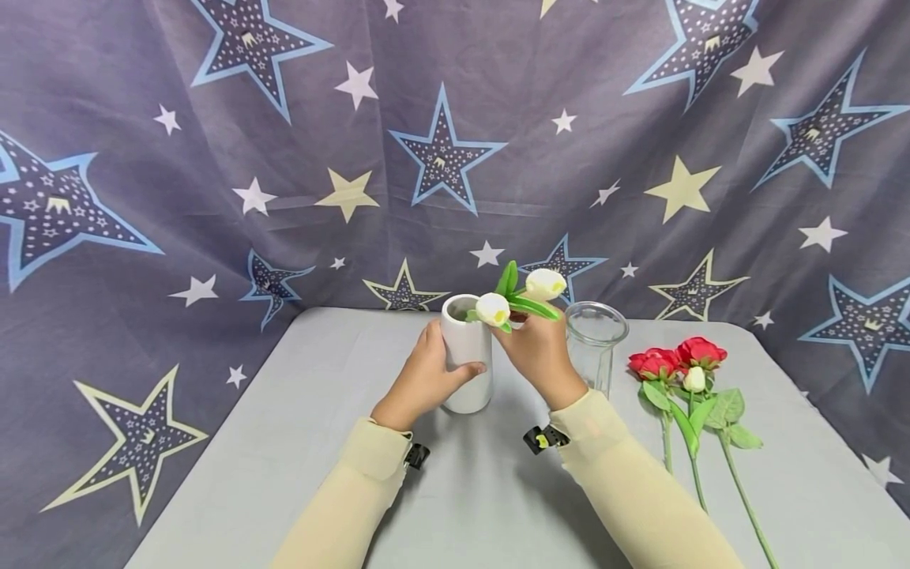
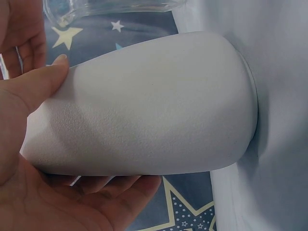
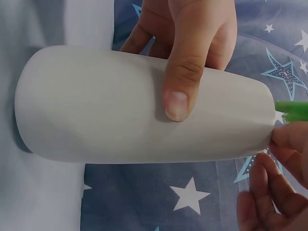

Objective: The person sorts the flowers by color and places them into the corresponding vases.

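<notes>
A white vase [image 1: 467,356] stands upright on the table, its mouth facing up. My left hand [image 1: 434,371] grips it from the left side, thumb across the front, fingers [image 2: 130,192] around the back. At the mouth, my right hand [image 1: 539,348] holds artificial white tulips by their stems. One tulip head [image 1: 493,310] hangs over the rim; a second tulip head [image 1: 546,284] leans out to the right above the hand, among green leaves [image 1: 533,305]. The right wrist view shows the right fingertips [image 3: 262,166] right at the vase's rim, below a green piece [image 3: 291,110].
A clear glass jar [image 1: 597,336] stands just right of my right hand, partly hidden by it. Further right lie red flowers [image 1: 654,363] and a white tulip [image 1: 694,380] with long stems. A star-patterned cloth [image 1: 441,237] hangs behind the grey table [image 1: 320,371].
</notes>
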The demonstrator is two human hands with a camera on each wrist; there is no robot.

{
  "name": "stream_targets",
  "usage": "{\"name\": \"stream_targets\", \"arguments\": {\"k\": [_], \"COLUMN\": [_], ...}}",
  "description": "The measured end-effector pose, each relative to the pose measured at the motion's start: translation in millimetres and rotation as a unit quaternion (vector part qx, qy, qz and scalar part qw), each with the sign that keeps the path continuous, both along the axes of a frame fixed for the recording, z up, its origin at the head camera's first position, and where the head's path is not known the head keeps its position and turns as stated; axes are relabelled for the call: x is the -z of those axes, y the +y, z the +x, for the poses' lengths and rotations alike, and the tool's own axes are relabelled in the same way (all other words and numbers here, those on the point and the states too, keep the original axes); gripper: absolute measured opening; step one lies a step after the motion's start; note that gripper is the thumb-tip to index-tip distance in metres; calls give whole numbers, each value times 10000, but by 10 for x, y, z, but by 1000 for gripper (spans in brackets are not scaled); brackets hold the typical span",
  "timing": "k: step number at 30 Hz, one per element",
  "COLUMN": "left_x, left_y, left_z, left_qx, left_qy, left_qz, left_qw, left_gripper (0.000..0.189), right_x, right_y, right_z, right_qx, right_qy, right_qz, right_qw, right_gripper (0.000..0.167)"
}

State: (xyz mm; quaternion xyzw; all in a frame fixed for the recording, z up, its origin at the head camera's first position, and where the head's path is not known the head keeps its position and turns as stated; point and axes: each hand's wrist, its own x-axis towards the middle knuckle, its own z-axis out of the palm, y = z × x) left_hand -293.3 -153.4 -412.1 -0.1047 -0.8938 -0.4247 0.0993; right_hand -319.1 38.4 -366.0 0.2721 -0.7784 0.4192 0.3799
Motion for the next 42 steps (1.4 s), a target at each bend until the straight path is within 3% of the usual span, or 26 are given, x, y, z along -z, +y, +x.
{"name": "stream_targets", "arguments": {"k": [5, 11, 15, 18, 20, 25, 28, 36, 42], "left_x": [9, 26, 23, 27, 34, 37, 31, 28, 42], "left_y": [2, -7, -8, -9, -13, -16, -11, -10, -10], "left_z": [-17, -28, -25, -24, -23, -21, -24, -33, -36], "left_qx": [2, 10, 43, 41, 29, 37, 52, -67, -109], "left_qy": [44, 50, 88, 91, 84, 89, 84, 113, 173], "left_qz": [5, 0, 12, -18, -30, -10, 9, -18, -41], "left_qw": [10000, 10000, 10000, 9999, 10000, 10000, 10000, 9999, 9998], "left_gripper": [95, 96, 96, 97, 98, 99, 99, 94, 89], "right_x": [8, 8, -9, -12, 0, 45, 59, 108, 149], "right_y": [9, 11, 13, 15, 19, 21, 37, 124, 206], "right_z": [-40, -46, -49, -44, -41, -65, -62, 19, 67], "right_qx": [-177, -271, -436, -504, -518, -794, -839, -953, -1149], "right_qy": [-54, -995, -2052, -2591, -2593, -1887, -1718, -2320, -2394], "right_qz": [-137, -494, -1054, -1241, -1187, -1085, -1061, -1170, -1091], "right_qw": [9997, 9934, 9721, 9565, 9571, 9728, 9758, 9609, 9579], "right_gripper": [22, 23, 22, 22, 22, 22, 22, 26, 22]}}
